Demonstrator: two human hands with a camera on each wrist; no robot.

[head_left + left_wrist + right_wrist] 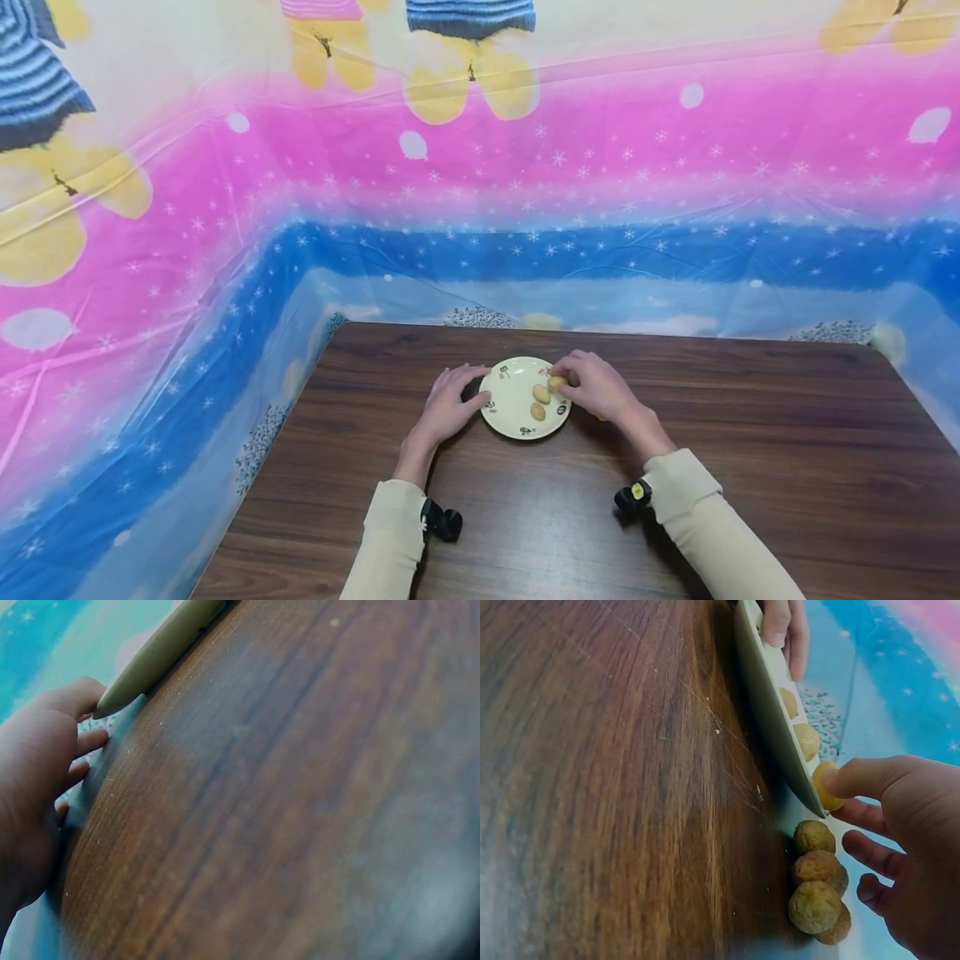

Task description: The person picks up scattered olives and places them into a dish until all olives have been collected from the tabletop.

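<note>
A cream plate [517, 425] with small printed pictures stands on the table. My left hand [448, 402] holds its left rim, thumb and index finger at the edge. In the left wrist view that thumb meets the plate [161, 656], seen edge-on. My right hand [597, 387] pinches a small yellowish ball [826, 787] at the plate's right rim. Two similar balls, one nearer [537, 411] and one farther [542, 393], lie on the plate. Beneath the right hand, several wrinkled yellow-brown balls [815, 907] lie bunched on the table beside the plate, mostly hidden in the head view.
The dark wood-grain table [750, 467] extends around the plate on all sides. A pink and blue printed cloth [525, 167] hangs behind its far edge and along its left side. Small black cameras are strapped at both wrists.
</note>
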